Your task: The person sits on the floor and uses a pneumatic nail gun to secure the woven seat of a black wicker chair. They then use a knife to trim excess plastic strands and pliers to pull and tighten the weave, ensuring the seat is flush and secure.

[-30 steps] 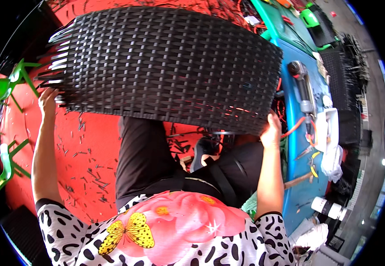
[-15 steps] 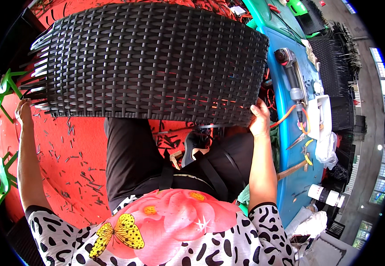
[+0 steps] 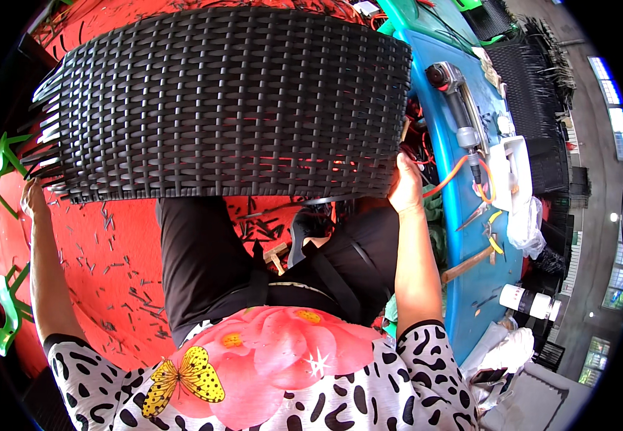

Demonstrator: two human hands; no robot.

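A wide black woven wicker panel (image 3: 225, 108) is held up in front of me, above my knees. Loose strip ends fan out along its left edge, while its right edge looks finished. My left hand (image 3: 31, 198) is closed at the lower left corner, by the loose strip ends; its fingertips are partly hidden. At the lower right corner my right hand (image 3: 407, 185) grips the panel's edge, thumb up, with the other fingers mostly behind the weave. A thin dark strip (image 3: 290, 207) hangs below the bottom edge.
Short black offcuts litter the red floor covering (image 3: 96, 287). To my right a blue table (image 3: 462, 287) carries a power tool (image 3: 458, 100) with an orange hose, pliers (image 3: 494, 244), a wooden-handled tool (image 3: 467, 264) and a white container (image 3: 516, 172). Green metal legs (image 3: 11, 309) stand left.
The panel and both hands have shifted a little to the left in the picture, as have the table and its tools. Both hands keep their places at the panel's lower corners.
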